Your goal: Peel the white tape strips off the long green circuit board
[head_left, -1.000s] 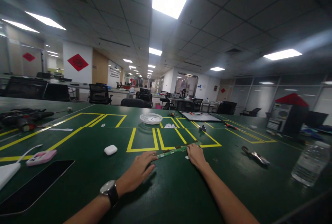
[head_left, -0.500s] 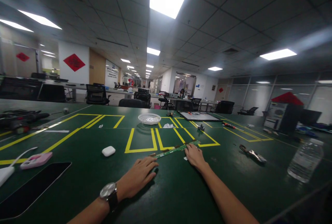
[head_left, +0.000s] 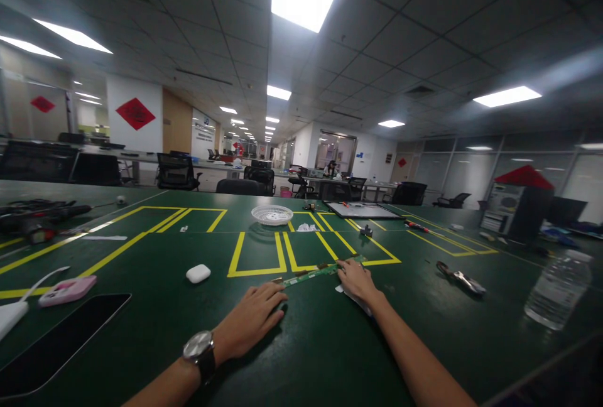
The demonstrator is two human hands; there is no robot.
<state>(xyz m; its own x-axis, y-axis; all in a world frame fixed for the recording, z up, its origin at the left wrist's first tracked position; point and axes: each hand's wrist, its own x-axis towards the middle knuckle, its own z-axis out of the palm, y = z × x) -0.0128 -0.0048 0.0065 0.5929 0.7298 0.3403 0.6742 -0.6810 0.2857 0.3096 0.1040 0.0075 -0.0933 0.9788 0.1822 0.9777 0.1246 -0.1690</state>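
A long, narrow green circuit board [head_left: 308, 276] lies slantwise on the table in front of me. My left hand [head_left: 252, 319], palm down with a watch on the wrist, has its fingers stretched out and its fingertips at the board's left end. Over the right end, the fingers of my right hand [head_left: 355, 278] are bent onto the board and grip it; their tips are partly hidden. A small white scrap [head_left: 339, 289] sits just left of the right hand. Something pale shows along the underside of the right wrist, and I cannot make out what it is.
A white plastic basket [head_left: 272, 215] stands beyond the board. To the left are a white earbud case [head_left: 198, 274], a pink device [head_left: 68, 291] and a black phone [head_left: 61, 344]. To the right are pliers [head_left: 461, 279], a water bottle [head_left: 558, 291] and a screwdriver [head_left: 417, 226].
My right hand and forearm have shifted slightly to the right, and a pale edge now shows under that wrist. The board and left hand look almost unmoved.
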